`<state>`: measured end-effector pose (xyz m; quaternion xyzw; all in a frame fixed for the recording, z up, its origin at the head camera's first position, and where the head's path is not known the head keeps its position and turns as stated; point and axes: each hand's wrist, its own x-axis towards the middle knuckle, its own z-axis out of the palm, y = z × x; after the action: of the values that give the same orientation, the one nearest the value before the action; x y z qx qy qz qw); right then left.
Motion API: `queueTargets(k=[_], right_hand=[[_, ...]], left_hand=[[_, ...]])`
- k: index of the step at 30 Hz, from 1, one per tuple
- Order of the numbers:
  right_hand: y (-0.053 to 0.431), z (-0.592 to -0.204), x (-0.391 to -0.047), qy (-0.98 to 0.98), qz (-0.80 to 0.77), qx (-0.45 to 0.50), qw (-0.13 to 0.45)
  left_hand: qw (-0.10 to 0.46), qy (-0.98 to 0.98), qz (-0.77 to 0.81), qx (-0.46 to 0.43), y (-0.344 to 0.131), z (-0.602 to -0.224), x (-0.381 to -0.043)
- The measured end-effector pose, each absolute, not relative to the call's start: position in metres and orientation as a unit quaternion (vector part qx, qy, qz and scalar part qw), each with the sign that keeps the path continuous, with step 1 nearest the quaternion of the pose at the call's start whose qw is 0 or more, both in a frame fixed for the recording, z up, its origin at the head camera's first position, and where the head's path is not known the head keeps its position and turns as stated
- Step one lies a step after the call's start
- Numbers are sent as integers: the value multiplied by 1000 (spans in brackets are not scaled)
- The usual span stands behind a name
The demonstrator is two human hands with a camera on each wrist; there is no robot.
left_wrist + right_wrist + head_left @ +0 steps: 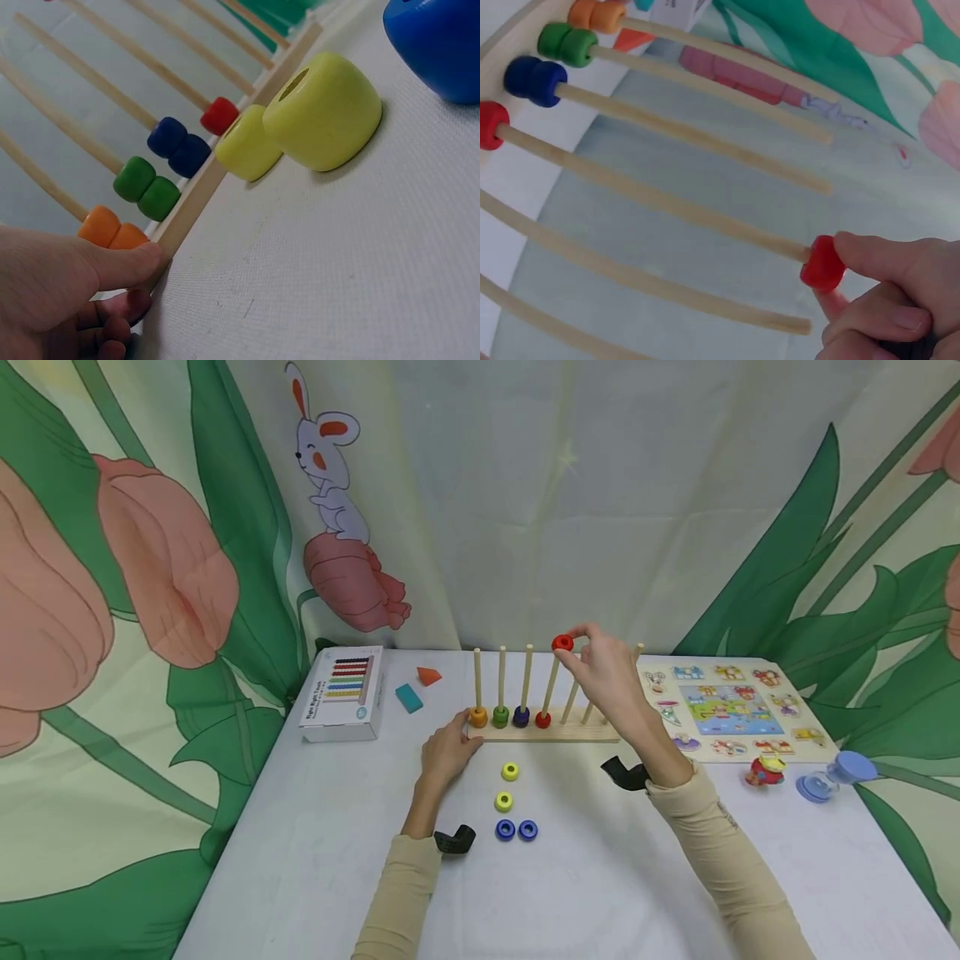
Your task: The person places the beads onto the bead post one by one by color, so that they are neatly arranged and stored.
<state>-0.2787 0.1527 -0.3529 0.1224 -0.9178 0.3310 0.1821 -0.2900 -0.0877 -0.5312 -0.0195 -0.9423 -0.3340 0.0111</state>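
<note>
A wooden peg rack (558,733) stands on the table with a row of upright pegs. Pairs of orange beads (100,225), green beads (146,187) and dark blue beads (534,79) sit low on its first three pegs. One red bead (490,126) is at the foot of the fourth. My right hand (609,675) pinches another red bead (824,262) between thumb and finger, right at the tip of that fourth peg. Down at the rack's left end, my left hand (446,748) grips the base, thumb along its front edge.
In front of the rack lie two yellow beads (504,801) and two blue beads (528,830). A white box (341,693), a teal block (408,697) and an orange block (429,676) are left. At right are a picture puzzle board (735,710), a small toy figure (765,771) and an hourglass-like toy (836,775).
</note>
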Motion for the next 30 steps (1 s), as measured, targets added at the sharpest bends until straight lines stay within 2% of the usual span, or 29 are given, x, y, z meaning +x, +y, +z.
queueTargets(k=[4,10,12,14,19,21,23,30], right_hand=[[152,-361,-282,-914,341,114,190],[150,-384,-273,-878,377,121,269],[148,-397,-268,-874,386,132,266],[145,-415,-264,-884,389,146,217],[134,-464,-255,-926,332,178,-1],[131,-479,-254,-930,307,193,-56],[128,-491,-252,-927,299,212,-79],[120,-507,-251,-926,297,222,-78]], left_hand=[[10,-943,-333,-19,-86,-532,-290],[8,-942,-335,-19,-85,-531,-290],[7,-942,-336,-17,-85,-531,-290],[7,-942,-334,-12,-85,-531,-290],[3,-944,-331,-12,-85,-533,-291],[-1,-944,-331,-16,-85,-534,-292],[-1,-944,-330,-14,-86,-534,-292],[-4,-944,-329,-11,-88,-534,-293]])
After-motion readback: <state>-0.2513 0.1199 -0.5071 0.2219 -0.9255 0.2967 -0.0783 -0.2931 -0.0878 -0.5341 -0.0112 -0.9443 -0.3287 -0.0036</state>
